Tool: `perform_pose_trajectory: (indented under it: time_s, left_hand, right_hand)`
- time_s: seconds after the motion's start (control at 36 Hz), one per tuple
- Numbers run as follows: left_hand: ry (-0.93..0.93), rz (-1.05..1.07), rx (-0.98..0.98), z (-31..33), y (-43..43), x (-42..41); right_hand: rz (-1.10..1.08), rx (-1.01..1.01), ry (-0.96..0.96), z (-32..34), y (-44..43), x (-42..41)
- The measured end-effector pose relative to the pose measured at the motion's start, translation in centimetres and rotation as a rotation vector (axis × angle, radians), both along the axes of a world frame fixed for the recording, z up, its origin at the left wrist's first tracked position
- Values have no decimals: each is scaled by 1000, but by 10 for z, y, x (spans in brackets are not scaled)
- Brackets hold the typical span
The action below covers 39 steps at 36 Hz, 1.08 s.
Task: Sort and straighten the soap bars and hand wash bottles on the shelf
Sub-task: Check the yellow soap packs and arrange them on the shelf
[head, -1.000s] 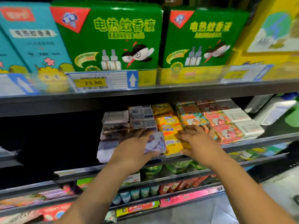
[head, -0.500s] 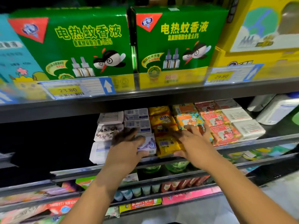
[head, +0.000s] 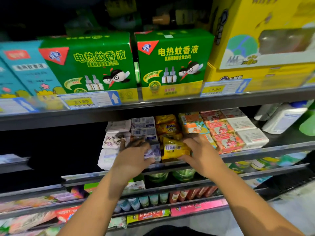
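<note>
Soap bars [head: 221,132] lie in rows on the middle shelf [head: 265,150], the right hand [head: 202,154] grasping the front yellow soap pack [head: 175,149] by its right end, the left hand [head: 133,159] gripping a lilac soap pack [head: 154,151] just left of it, hand wash bottles [head: 283,118] standing well to its right.

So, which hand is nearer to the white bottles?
Right. The right hand holds a yellow soap, well left of the bottles; the left hand is farther left, on a purple soap.
</note>
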<state>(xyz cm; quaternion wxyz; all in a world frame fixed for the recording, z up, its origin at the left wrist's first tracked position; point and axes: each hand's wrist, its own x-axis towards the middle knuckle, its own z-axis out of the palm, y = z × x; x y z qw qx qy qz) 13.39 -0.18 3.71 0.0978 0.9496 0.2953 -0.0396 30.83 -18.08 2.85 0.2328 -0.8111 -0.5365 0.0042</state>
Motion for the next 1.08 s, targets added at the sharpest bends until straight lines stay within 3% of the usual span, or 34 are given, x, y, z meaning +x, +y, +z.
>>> perform_pose_trajectory:
  time_s: [0.08, 0.19, 0.31, 0.47, 0.56, 0.61, 0.72, 0.81, 0.86, 0.94, 0.97, 1.03, 1.08]
  left_hand:
    - [-48, -56, -1, 7, 7, 0]
    - [-388, -240, -197, 16, -5, -5]
    - [-558, -425, -167, 13, -21, -9]
    - [-735, -275, -349, 18, -33, -9]
    - [-801, -63, -522, 18, -40, -10]
    - [-866, 80, -662, 20, -45, -10]
    - [-886, 180, -967, 32, -54, -15]
    - [-905, 214, -1027, 40, -58, -20]
    - [-927, 190, -1073, 43, -57, -24]
    - [-866, -8, -1258, 40, -50, -35]
    - [-781, -93, -1216, 39, -48, -38]
    - [-600, -208, -886, 37, -46, -41]
    - [-595, -222, -567, 34, -48, -40]
  right_hand:
    - [-33, 26, 164, 14, -5, -3]
    - [-49, 3, 396, 23, -5, -8]
    - [-49, 38, 647, 29, -9, -18]
    - [-104, 195, 1052, 44, -12, -42]
    - [-82, 153, 1271, 48, -12, -50]
    - [-42, 170, 1286, 49, -13, -54]
    - [-47, 263, 1136, 51, -12, -59]
    - [-77, 304, 1220, 52, -10, -62]
    - [-133, 336, 1283, 54, -8, -64]
    - [-199, 394, 1400, 53, -8, -66]
    - [-208, 402, 1428, 54, -9, -67]
    - [-210, 394, 1481, 54, -11, -68]
    - [-182, 367, 1556, 56, -13, -70]
